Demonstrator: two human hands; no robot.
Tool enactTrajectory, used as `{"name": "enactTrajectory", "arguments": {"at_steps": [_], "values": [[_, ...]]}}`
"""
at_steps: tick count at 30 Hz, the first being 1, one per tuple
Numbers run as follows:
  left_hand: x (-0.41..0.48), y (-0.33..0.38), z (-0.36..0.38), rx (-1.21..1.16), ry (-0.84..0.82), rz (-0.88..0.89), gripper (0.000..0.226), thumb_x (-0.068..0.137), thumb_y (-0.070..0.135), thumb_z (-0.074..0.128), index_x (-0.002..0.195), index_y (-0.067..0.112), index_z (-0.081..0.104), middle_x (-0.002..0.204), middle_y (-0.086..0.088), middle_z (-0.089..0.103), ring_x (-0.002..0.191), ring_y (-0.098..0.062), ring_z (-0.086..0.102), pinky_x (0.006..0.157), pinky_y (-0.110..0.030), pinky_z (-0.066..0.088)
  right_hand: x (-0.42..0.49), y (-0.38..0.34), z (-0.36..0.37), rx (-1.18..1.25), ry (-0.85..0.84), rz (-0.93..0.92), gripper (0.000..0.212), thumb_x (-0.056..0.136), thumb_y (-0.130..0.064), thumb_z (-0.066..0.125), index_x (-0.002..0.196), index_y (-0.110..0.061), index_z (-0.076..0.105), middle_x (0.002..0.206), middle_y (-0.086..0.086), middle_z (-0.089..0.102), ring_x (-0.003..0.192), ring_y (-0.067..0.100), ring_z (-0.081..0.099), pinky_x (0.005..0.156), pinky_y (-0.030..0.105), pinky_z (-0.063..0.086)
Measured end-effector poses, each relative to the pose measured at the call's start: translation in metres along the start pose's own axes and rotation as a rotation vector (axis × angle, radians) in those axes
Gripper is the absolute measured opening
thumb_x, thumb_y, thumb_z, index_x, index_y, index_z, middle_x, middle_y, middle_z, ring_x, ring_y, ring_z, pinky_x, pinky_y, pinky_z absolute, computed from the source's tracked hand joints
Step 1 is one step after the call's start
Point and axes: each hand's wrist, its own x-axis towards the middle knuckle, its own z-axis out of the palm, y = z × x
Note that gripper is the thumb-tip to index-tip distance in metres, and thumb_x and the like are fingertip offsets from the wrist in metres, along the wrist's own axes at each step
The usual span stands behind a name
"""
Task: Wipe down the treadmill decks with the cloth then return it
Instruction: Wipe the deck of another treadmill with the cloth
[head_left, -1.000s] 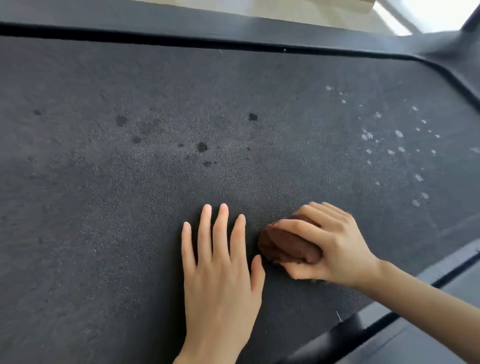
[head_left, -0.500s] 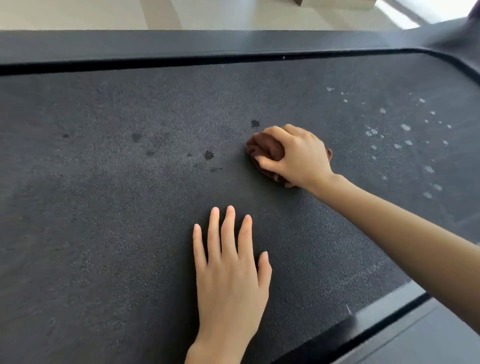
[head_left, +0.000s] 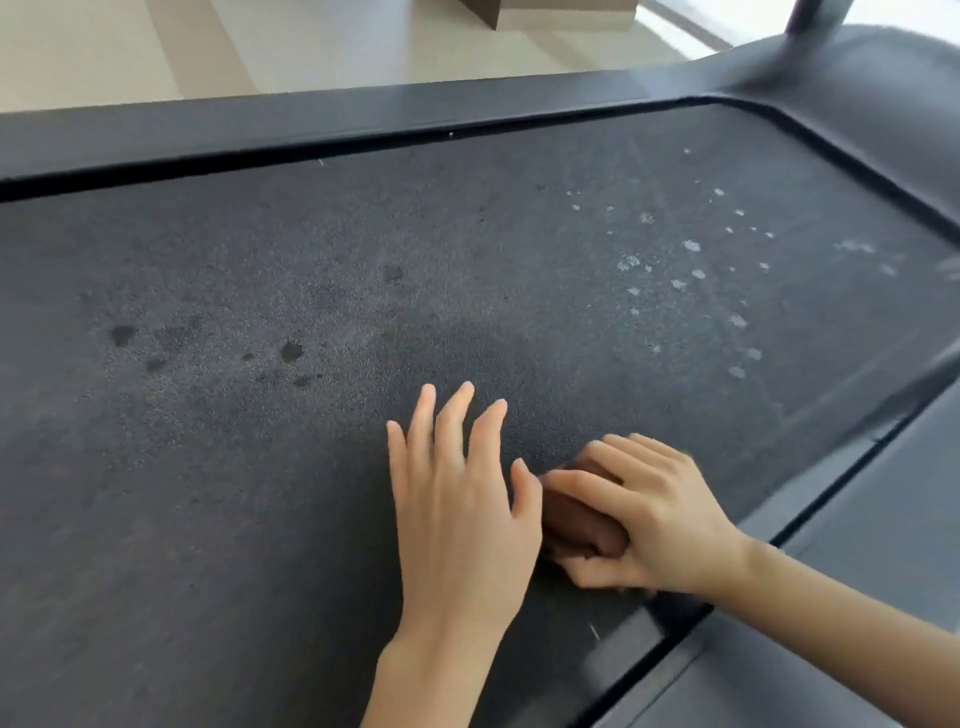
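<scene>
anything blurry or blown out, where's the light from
Head view: daylight from the top right washes out the floor; head view: pale specks near the right edge smear with motion blur; head view: the far rail bows, wide-angle distortion.

A workout room, gym or home, hard to say: a dark treadmill belt (head_left: 249, 493) fills the view, its black side rail (head_left: 311, 122) along twelve o'clock. Beyond that, pale tiled floor (head_left: 104, 47), with bright daylight (head_left: 691, 26) at one o'clock.

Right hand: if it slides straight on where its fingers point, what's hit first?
The left hand, flat on the belt: its thumb sits just ahead of the right hand and the cloth, nearly touching.
</scene>
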Motion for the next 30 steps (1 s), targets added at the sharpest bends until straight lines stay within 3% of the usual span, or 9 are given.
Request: {"name": "enactTrajectory", "arguments": {"at_steps": [5,8,13,18,21,26,30], "values": [[0.024,0.003,0.028,0.098,-0.093,-0.065,0.053,0.093,0.026,0.046,0.143,0.015,0.034,0.154,-0.006,0.024,0.144,-0.026,0.009,0.117,-0.046,0.005,0.056,0.064,0.01,-0.06,0.087,0.23,0.045,0.07,-0.051,0.062,0.102,-0.02,0.069,0.078,0.002,0.062,0.076,0.026,0.064,0.064,0.032,0.05],[0.022,-0.001,0.036,0.218,-0.108,-0.028,0.054,0.092,0.029,0.046,0.142,0.012,0.036,0.152,-0.01,0.028,0.143,-0.029,0.015,0.117,-0.048,0.009,0.094,0.11,0.014,-0.081,0.075,0.432,0.047,0.074,-0.053,0.066,0.113,-0.026,0.063,0.095,0.002,0.064,0.094,0.026,0.062,0.074,0.036,0.05],[0.019,-0.004,0.04,0.312,-0.093,0.024,0.054,0.09,0.031,0.05,0.138,0.008,0.043,0.148,-0.016,0.036,0.14,-0.035,0.025,0.114,-0.053,0.019,0.102,0.112,0.019,-0.128,0.095,0.618,0.046,0.079,-0.053,0.061,0.114,-0.025,0.059,0.097,0.008,0.061,0.096,0.033,0.059,0.076,0.037,0.044],[0.019,-0.005,0.041,0.32,-0.079,0.04,0.054,0.09,0.03,0.052,0.138,0.006,0.043,0.146,-0.017,0.038,0.139,-0.036,0.027,0.113,-0.054,0.021,0.011,0.044,0.0,-0.138,0.11,0.486,0.046,0.076,-0.05,0.062,0.111,-0.02,0.064,0.083,0.008,0.058,0.08,0.033,0.06,0.071,0.042,0.049],[0.019,-0.007,0.044,0.325,-0.045,0.053,0.05,0.091,0.028,0.045,0.136,0.004,0.045,0.144,-0.019,0.04,0.137,-0.038,0.03,0.111,-0.055,0.023,-0.041,0.018,-0.015,-0.112,0.03,0.348,0.047,0.073,-0.051,0.06,0.111,-0.023,0.063,0.08,0.002,0.056,0.071,0.027,0.058,0.063,0.038,0.05],[0.019,-0.005,0.043,0.359,-0.087,0.038,0.055,0.088,0.03,0.04,0.136,0.003,0.045,0.144,-0.02,0.04,0.137,-0.039,0.03,0.111,-0.057,0.023,-0.03,0.053,-0.021,-0.087,-0.05,0.205,0.049,0.074,-0.057,0.056,0.106,-0.021,0.067,0.075,0.003,0.058,0.069,0.027,0.061,0.061,0.035,0.052],[0.031,0.011,0.052,0.39,-0.129,0.04,0.054,0.086,0.025,0.051,0.134,0.0,0.046,0.145,-0.022,0.038,0.136,-0.043,0.028,0.107,-0.066,0.02,0.018,0.12,-0.009,-0.118,0.048,0.381,0.05,0.074,-0.057,0.059,0.11,-0.023,0.066,0.085,0.003,0.063,0.085,0.027,0.064,0.069,0.037,0.052]]}}
